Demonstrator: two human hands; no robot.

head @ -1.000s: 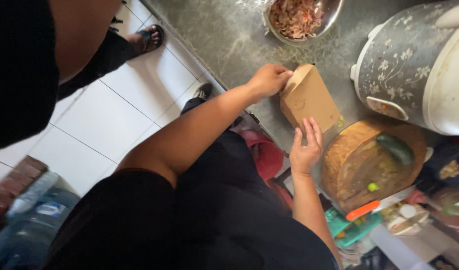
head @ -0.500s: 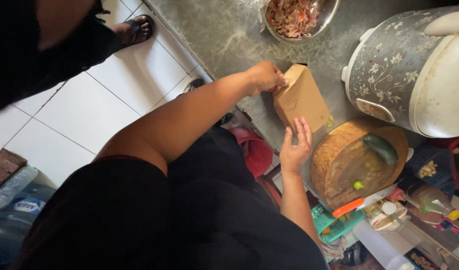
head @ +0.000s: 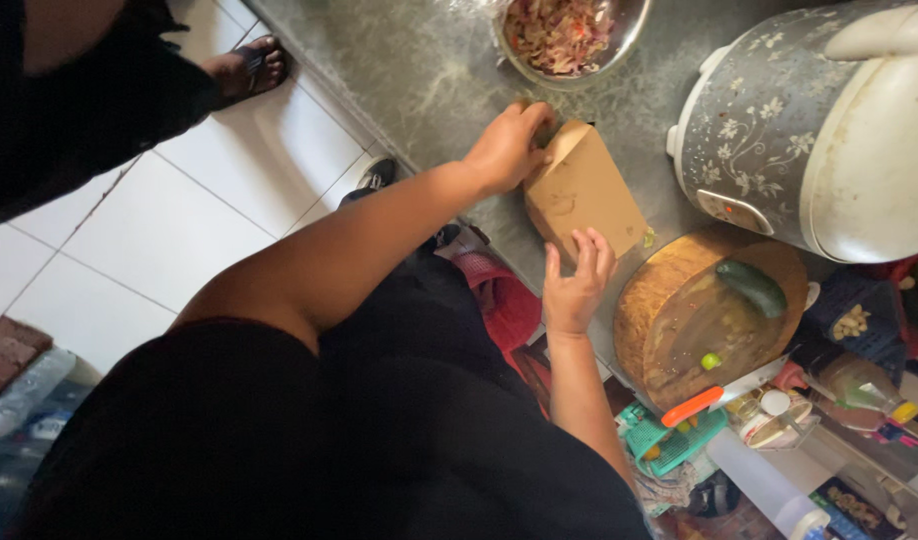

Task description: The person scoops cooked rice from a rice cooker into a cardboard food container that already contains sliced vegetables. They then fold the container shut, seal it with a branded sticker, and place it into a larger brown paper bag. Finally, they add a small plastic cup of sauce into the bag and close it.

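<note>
A grey flowered rice cooker (head: 779, 140) stands above a round wooden chopping block (head: 694, 320) bearing 1 cucumber (head: 751, 287); on the speckled counter (head: 409, 70) lies a brown paper packet (head: 582, 192), left hand (head: 506, 148) gripping its top end, right hand (head: 576, 290) pressing spread fingers on its lower edge

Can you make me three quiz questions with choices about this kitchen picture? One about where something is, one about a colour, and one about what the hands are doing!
1. Where does the green cucumber lie?
A. on the round wooden chopping block
B. in the metal bowl
C. on the floor

2. What colour is the folded paper box?
A. blue
B. brown
C. white

3. What are the hands doing?
A. both lifted away
B. one holds a knife
C. the left hand and the right hand both touch the box

Answers: 1 A, it rests on the block's top. 2 B, plain brown paper. 3 C, fingers press on two sides.
</note>
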